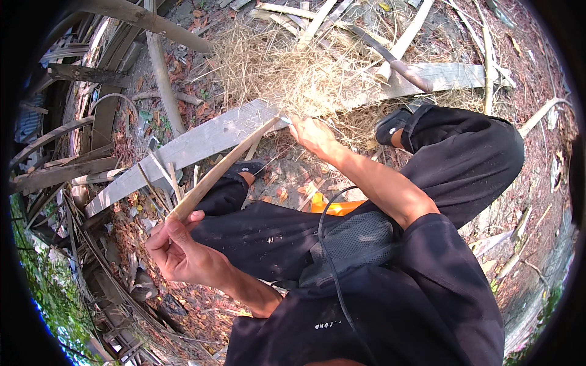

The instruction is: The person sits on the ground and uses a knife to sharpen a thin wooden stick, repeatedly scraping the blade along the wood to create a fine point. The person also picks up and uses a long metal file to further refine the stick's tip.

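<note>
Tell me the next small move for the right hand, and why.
Perhaps one light shaving stroke along the bamboo strip: the left hand pinches its near end, the right hand sits by its far end with a pale sliver, possibly a blade, showing, and a heap of shavings lies beyond.

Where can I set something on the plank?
Widest: left stretch of the grey plank, bordered by pale shavings at right and the wooden strip on the near side. Smaller: its right end, between the machete and a stick. Crowded: its middle, under shavings, the right hand alongside.
</note>
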{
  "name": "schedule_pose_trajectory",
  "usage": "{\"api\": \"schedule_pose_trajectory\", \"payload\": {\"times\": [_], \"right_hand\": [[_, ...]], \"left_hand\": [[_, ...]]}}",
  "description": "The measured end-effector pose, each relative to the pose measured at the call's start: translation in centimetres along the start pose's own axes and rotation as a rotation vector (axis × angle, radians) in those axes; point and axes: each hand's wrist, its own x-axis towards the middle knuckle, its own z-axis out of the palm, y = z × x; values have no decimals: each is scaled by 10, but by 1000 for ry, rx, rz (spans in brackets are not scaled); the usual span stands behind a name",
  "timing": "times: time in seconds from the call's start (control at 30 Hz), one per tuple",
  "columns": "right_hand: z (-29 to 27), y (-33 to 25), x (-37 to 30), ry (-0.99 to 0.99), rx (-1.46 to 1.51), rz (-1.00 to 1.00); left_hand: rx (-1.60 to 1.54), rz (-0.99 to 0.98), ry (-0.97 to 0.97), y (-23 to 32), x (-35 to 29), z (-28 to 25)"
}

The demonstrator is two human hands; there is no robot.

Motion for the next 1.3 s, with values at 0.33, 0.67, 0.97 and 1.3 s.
{"api": "schedule_pose_trajectory", "payload": {"times": [0.33, 0.67, 0.97, 1.3], "right_hand": [[-40, -10, -3, -31, 240, 62], [-163, -139, -121, 48, 309, -190], [-151, -119, -119, 140, 368, -239], [-106, -101, -90, 241, 346, -189]], "left_hand": [[-24, -56, -45, 6, -1, -1], [-132, 26, -136, 3, -1, -3], [-219, 49, -123, 3, -4, 5], [-133, -10, -106, -1, -4, -5]]}}
